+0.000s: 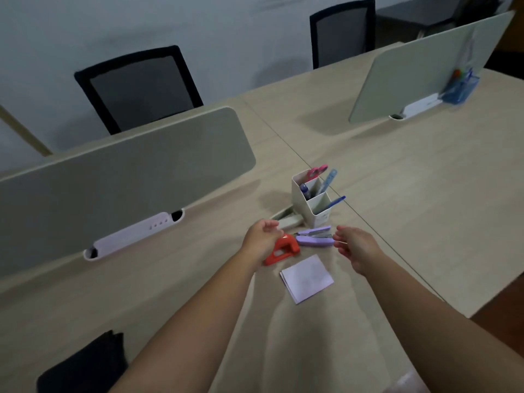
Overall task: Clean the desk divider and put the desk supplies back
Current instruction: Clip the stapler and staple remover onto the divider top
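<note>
Both hands, left hand [262, 239] and right hand [355, 246], half-open, empty, flanking stapler [314, 236].

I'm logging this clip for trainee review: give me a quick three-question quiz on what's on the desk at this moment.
1. True or false: the red hole punch lies beside the left hand.
2. Which lies nearest the camera: A) purple stapler B) folded cloth C) pen holder?
3. What pink-handled item stands in the pen holder?

Key: 1 true. 2 B. 3 scissors.
</note>
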